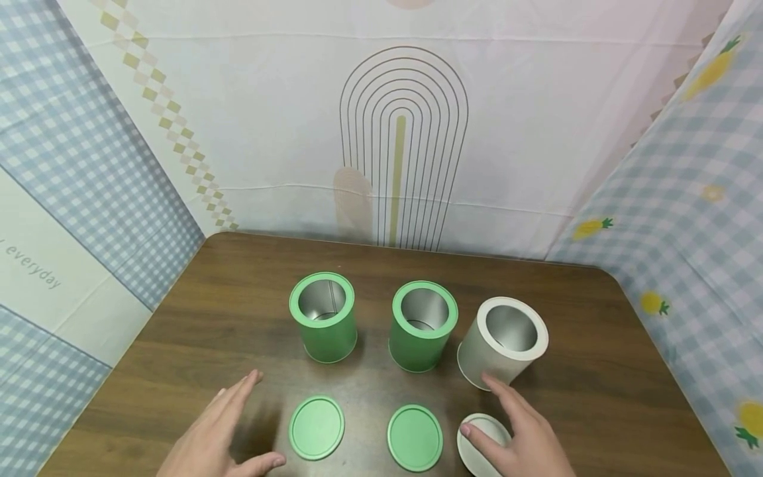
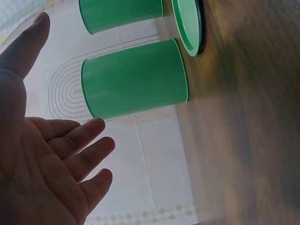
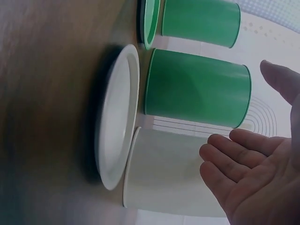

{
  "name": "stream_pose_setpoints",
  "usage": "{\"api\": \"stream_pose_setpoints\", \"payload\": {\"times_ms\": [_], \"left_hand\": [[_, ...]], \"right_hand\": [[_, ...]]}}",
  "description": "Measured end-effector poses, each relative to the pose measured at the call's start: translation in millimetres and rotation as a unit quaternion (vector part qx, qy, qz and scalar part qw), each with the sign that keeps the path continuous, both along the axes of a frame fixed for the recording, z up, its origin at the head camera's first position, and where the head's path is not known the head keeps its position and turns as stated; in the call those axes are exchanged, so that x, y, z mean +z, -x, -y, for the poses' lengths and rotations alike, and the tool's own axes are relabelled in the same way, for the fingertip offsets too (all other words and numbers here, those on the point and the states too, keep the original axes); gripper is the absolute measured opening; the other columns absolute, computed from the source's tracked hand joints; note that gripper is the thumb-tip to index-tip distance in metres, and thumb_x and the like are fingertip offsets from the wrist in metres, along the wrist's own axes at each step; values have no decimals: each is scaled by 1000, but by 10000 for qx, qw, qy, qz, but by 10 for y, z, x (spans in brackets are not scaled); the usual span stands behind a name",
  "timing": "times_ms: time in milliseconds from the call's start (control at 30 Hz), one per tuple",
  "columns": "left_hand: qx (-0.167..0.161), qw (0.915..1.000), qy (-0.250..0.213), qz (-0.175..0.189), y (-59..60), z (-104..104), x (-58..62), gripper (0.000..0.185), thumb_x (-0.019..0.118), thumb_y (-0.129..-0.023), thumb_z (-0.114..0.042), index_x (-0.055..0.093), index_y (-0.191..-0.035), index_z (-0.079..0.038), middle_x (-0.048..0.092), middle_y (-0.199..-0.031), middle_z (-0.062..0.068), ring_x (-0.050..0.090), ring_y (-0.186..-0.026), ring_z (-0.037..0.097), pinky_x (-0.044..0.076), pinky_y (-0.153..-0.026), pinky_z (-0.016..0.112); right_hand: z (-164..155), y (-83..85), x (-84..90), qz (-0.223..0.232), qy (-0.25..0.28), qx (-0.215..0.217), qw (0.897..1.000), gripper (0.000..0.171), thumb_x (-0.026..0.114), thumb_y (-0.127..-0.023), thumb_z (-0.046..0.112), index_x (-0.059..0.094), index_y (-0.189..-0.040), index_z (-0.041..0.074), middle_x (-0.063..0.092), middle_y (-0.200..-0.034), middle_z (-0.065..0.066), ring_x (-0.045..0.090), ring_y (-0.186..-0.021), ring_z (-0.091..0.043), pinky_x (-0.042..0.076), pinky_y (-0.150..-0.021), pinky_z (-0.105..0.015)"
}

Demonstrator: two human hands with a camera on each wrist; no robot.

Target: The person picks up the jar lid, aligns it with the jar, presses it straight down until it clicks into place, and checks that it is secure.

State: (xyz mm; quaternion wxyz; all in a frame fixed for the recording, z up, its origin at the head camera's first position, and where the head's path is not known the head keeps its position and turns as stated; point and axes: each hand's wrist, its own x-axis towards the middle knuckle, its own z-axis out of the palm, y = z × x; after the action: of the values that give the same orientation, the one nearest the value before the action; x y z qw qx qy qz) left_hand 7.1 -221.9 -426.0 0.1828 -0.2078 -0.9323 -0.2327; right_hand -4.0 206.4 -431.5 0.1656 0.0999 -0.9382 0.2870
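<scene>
Three lidless tins stand in a row on the brown table: a left green tin (image 1: 324, 319), a middle green tin (image 1: 422, 327) and a white tin (image 1: 504, 340). In front of each lies its lid: a green lid (image 1: 316, 427), a second green lid (image 1: 414, 438) and a white lid (image 1: 480, 442). My left hand (image 1: 229, 424) hovers with fingers spread, just left of the left green lid, and holds nothing. My right hand (image 1: 512, 424) is stretched out over the white lid, its index fingertip near the white tin's base. In the right wrist view the right hand (image 3: 253, 168) is clear of the white lid (image 3: 119, 117) and the white tin (image 3: 173, 178).
Patterned cloth walls (image 1: 405, 132) enclose the table (image 1: 596, 371) at the back and on both sides. The left wrist view shows the left hand (image 2: 42, 154) beside a green tin (image 2: 136, 84) and a green lid (image 2: 187, 26).
</scene>
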Motion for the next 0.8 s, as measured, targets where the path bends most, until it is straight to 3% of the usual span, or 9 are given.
{"api": "stream_pose_setpoints", "payload": {"times_ms": [167,467,533,633,700,800], "left_hand": [[76,9999,-30,96,-11,-17,-22,113,90,-62,-57,41,-152,-8,61,-134,11,54,-120,23,13,-113,6],[256,9973,-185,663,-37,-56,-41,110,91,-62,-55,41,-152,-17,61,-137,10,61,-117,39,8,-104,-2],[257,9965,-187,768,-37,-53,-42,109,91,-63,-54,41,-152,-16,61,-137,12,61,-117,43,28,-112,12],[294,9948,-168,960,-41,-54,-49,107,90,-64,-55,42,-151,-15,60,-139,12,60,-118,45,48,-104,43],[287,9943,-155,1015,-44,-58,-55,106,90,-64,-56,43,-150,-12,59,-140,12,60,-118,46,49,-90,61],[290,9944,-153,1000,-49,-65,-66,105,90,-64,-56,46,-147,-9,59,-141,10,60,-119,44,48,-91,60]], "right_hand": [[51,0,-33,129,25,25,9999,74,93,-68,34,63,-133,15,67,-130,3,66,-112,-24,55,-86,-37],[179,13,-64,135,104,332,9993,74,93,-67,37,64,-132,15,68,-129,3,67,-112,-21,56,-85,-45],[205,20,-62,131,119,415,9990,74,93,-68,37,64,-132,14,68,-129,2,67,-112,-21,56,-86,-44],[242,29,-60,142,138,503,9985,74,93,-68,38,64,-132,15,67,-129,3,66,-113,-20,57,-86,-43],[267,35,-64,144,147,567,9982,74,93,-67,37,64,-131,13,68,-129,3,66,-114,-20,57,-87,-43],[307,40,-79,175,133,631,9978,74,93,-67,37,64,-131,13,68,-129,3,66,-114,-19,56,-87,-43]]}}
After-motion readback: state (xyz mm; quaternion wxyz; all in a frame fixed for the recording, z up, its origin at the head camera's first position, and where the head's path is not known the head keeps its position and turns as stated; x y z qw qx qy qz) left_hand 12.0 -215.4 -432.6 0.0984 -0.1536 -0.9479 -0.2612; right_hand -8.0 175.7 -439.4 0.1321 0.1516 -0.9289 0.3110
